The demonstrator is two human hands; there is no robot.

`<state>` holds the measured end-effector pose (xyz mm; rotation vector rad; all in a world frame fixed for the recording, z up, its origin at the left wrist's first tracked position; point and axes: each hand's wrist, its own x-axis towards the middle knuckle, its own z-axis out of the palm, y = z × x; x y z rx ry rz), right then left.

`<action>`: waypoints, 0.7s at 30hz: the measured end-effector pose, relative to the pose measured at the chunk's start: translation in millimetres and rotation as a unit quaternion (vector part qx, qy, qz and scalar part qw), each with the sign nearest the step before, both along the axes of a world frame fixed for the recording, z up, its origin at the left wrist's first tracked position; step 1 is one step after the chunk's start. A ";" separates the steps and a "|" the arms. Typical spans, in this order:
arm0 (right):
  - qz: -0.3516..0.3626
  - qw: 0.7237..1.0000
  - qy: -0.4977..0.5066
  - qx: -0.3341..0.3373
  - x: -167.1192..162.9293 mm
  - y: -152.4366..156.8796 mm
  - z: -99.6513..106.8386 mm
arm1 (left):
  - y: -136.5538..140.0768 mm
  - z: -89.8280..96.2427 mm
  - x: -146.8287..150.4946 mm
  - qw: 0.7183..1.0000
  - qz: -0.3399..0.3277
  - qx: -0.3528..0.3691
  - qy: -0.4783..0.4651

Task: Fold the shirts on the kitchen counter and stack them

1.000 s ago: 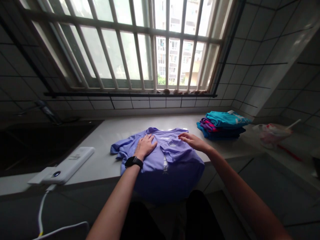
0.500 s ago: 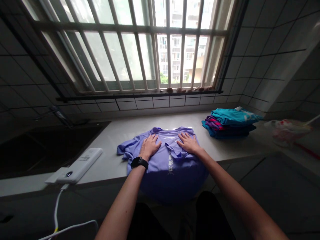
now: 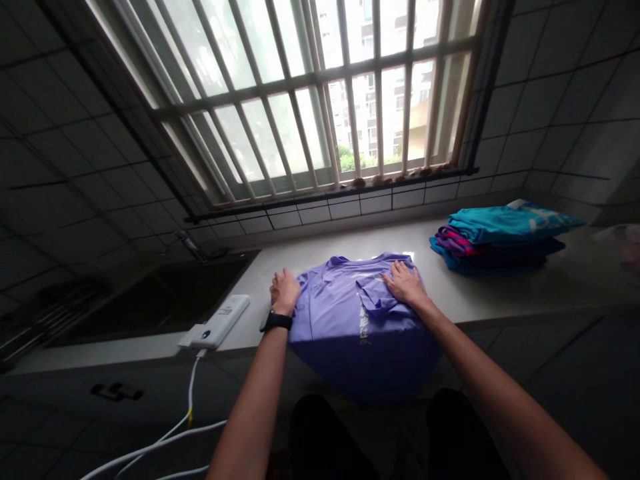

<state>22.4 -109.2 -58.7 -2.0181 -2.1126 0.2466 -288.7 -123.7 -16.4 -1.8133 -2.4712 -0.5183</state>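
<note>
Purple shirt (image 3: 350, 313) lies on our worktop (image 3: 500, 293), hanging over its front edge; our right hand (image 3: 406, 283) presses flat on it, while our left hand (image 3: 285, 290) seemingly pinches its left edge.

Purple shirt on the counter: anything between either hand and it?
Nothing visible. The right hand lies flat on the purple fabric shirt. The left hand is at the shirt's left edge, apparently gripping it; fingers there are hard to make out.
</note>
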 end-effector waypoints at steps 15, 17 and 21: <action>0.008 1.000 0.002 0.002 1.5 -2.8 1.6 | -7.6 77.0 -59.7 0.920 -0.027 -0.039 -0.390; 0.007 1.000 0.003 0.001 1.2 -2.0 0.8 | -8.9 83.0 -43.4 0.875 -0.047 -0.051 -0.479; 0.003 1.000 0.005 0.010 0.9 -1.5 -0.3 | -14.0 88.8 2.0 0.746 -0.165 -0.067 -0.642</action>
